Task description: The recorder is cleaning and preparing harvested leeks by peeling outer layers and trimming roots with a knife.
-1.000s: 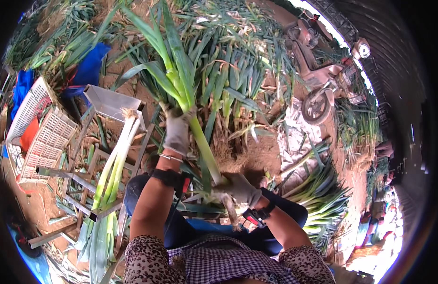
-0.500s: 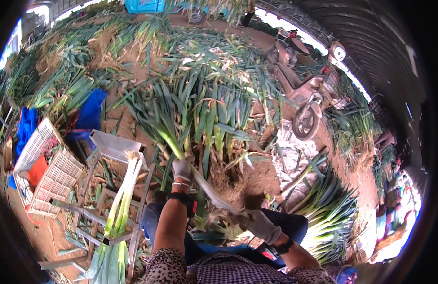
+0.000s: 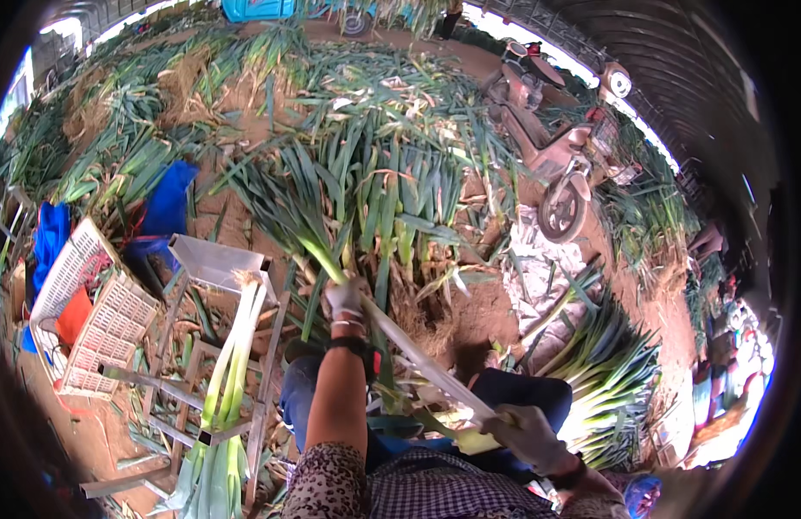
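Note:
A long leek (image 3: pixel 426 362) lies slantwise in front of me, its green leaves toward the far left and its pale stalk toward my lap. My gloved left hand (image 3: pixel 342 300) is closed around it where the green turns white. At the stalk's near end, my gloved right hand (image 3: pixel 530 439) is closed; its fingertips are partly hidden, and a loose pale outer leaf (image 3: pixel 474 439) hangs beside it. Just beyond my left hand is a large heap of untrimmed leeks (image 3: pixel 392 195). Several cleaned leeks (image 3: pixel 231 359) rest on a metal rack (image 3: pixel 260 389) to my left.
A white plastic basket (image 3: pixel 106 333) with orange material inside stands at the far left, near blue cloth (image 3: pixel 168 199). To the right lie a fanned pile of leeks (image 3: pixel 604 381) and a whitish sheet (image 3: pixel 539 281). A dusty scooter (image 3: pixel 547 160) is parked beyond the sheet.
My right hand has moved right and toward me along the line of the stalk, and more pale stalk shows between my hands. My left hand has shifted slightly, still around the leek.

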A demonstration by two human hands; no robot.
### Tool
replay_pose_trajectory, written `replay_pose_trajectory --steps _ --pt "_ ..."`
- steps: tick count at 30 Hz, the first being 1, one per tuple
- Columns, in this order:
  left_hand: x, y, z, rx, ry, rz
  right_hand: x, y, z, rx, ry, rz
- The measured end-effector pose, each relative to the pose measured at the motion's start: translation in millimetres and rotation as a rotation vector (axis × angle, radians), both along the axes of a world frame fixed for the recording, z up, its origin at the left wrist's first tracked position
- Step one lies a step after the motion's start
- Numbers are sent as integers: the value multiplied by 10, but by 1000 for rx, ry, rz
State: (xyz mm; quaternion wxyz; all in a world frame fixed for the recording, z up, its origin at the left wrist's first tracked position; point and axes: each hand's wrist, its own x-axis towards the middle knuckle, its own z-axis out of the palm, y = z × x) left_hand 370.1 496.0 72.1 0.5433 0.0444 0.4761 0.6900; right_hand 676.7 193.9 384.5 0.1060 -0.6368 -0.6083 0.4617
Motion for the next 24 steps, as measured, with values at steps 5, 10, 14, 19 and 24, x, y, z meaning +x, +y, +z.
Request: replay_pose_trajectory --steps 5,10,14,19,24 --pt "-156 130 -17 -22 -25 28 90 -149 51 39 109 -81" --pt "-322 138 209 16 -203 -46 296 239 -367 298 25 16" --pt "-296 -20 286 10 -179 26 -413 772 -613 430 16 136" --pt "207 -305 341 -46 -213 123 -712 1122 -1485 435 106 -3" --pt "32 -283 -46 -200 -62 132 -844 821 -1184 151 112 57"
